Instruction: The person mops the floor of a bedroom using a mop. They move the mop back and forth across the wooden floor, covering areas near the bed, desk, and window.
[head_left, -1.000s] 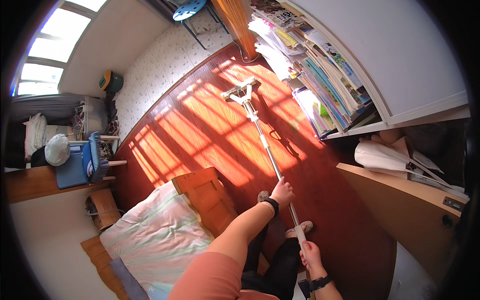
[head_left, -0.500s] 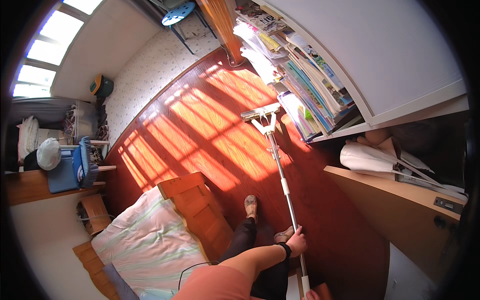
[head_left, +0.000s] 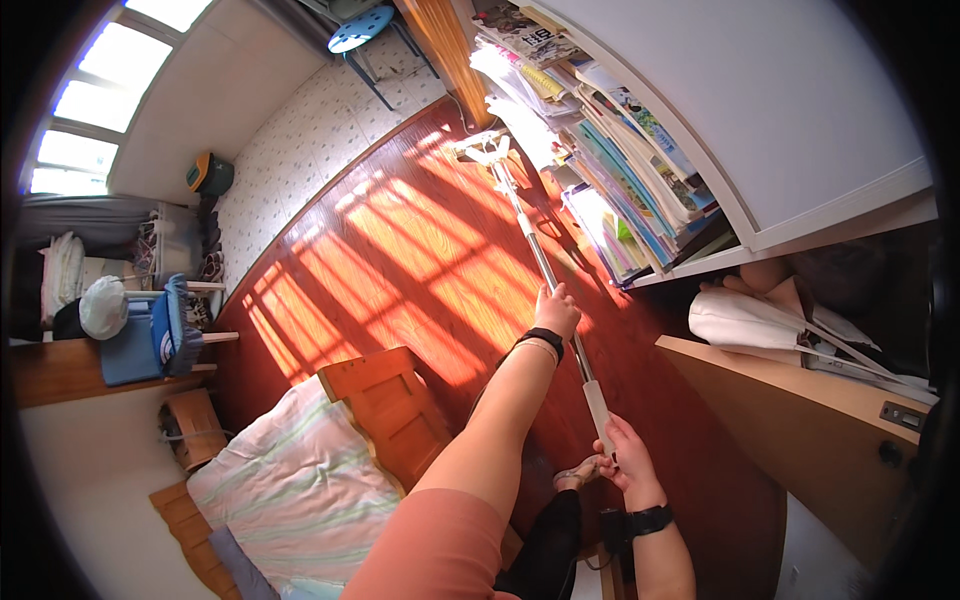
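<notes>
A long-handled squeeze mop [head_left: 541,256] slants away from me over the reddish wooden floor. Around the middle of its metal pole, the fingers of my left hand [head_left: 558,312] are wrapped. Lower down, at the end of the white grip [head_left: 596,405], my right hand [head_left: 628,455] holds the handle. The mop head [head_left: 484,148] rests on the floor at the far end, close to the shelf of books and the wooden post. Its underside is hidden.
A low shelf packed with books and papers [head_left: 630,165] stands on the right, above an open wooden door [head_left: 780,385]. At left is a bed with a wooden footboard [head_left: 390,410]. A blue stool [head_left: 360,30] stands on pale tiles beyond the floor's edge.
The mop head has slid away from me and to the left, along the bookshelf. Both hands have moved forward with the pole, and my right hand has come fully into view.
</notes>
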